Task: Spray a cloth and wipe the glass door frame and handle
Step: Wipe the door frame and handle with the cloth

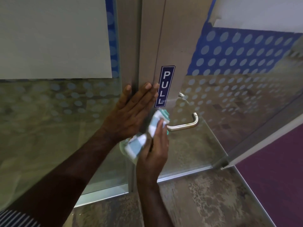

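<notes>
A grey metal door frame (173,46) runs down the middle of the view, with a blue PULL sticker (164,86) on it. A steel lever handle (185,124) sticks out to the right just below the sticker. My left hand (132,112) lies flat against the frame, fingers spread and pointing up, left of the sticker. My right hand (155,151) grips a crumpled white and light blue cloth (141,141) and presses its upper end against the base of the handle. No spray bottle is in view.
Glass panels with dotted frosted film (229,79) stand on both sides of the frame. The right-hand glass door leaf (246,145) is swung open over purple carpet (278,161). Mottled brown flooring (205,202) lies below. A white sheet (54,38) covers the upper left glass.
</notes>
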A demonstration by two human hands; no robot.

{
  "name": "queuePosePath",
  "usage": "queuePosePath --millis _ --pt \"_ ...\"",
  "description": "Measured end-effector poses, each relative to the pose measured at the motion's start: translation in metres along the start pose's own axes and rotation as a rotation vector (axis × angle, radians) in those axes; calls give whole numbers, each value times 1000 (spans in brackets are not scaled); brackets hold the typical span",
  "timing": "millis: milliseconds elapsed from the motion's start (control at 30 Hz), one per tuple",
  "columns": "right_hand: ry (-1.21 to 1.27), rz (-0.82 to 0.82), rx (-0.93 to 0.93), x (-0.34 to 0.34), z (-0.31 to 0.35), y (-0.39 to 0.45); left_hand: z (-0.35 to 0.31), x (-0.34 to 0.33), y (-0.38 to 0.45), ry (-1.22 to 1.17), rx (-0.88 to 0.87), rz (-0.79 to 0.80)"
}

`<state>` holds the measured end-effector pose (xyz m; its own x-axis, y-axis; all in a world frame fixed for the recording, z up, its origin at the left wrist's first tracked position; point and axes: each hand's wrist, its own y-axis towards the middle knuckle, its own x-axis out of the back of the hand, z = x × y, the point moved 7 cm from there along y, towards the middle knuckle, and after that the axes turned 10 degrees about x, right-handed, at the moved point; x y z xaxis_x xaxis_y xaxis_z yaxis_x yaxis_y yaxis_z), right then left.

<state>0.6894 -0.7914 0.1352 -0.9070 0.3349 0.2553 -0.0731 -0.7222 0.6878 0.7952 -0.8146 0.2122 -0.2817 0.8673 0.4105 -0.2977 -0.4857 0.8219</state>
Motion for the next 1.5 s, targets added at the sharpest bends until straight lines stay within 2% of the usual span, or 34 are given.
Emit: queuePosePath --millis 100,233,500,667,767,833,933,1033,1100,1200,1267,1367,1500 --pt "-227 167 42 -24 -3 19 1 -2 1 -23 -3 16" --pt "-367 232 -14 -37 -5 18 1 -2 3 -18 -1 -19" --pt "-298 309 -16 -30 -3 8 1 -3 2 17 -4 -12" --pt "-132 197 46 6 18 22 -1 -4 0 38 -9 1" --pt "-236 191 30 4 14 30 0 -2 1 28 0 7" --pt "-320 274 -70 -6 10 32 -1 -1 1 -1 -5 17" --pt "-477 416 -18 -9 11 35 -1 0 1 -31 -25 49" --pt "-338 459 0 10 5 41 0 3 2 -83 -23 99" --pt "-144 340 -29 33 7 49 0 8 5 -173 -3 128" --pt "147 166 -144 59 14 64 1 25 6 -475 114 142" --pt "273 121 -254 68 16 75 5 41 -2 -750 314 146" --pt "322 87 -306 77 17 92 9 49 -13 -1055 650 332" --pt "277 86 -275 89 24 107 3 61 -8 -1223 815 416"
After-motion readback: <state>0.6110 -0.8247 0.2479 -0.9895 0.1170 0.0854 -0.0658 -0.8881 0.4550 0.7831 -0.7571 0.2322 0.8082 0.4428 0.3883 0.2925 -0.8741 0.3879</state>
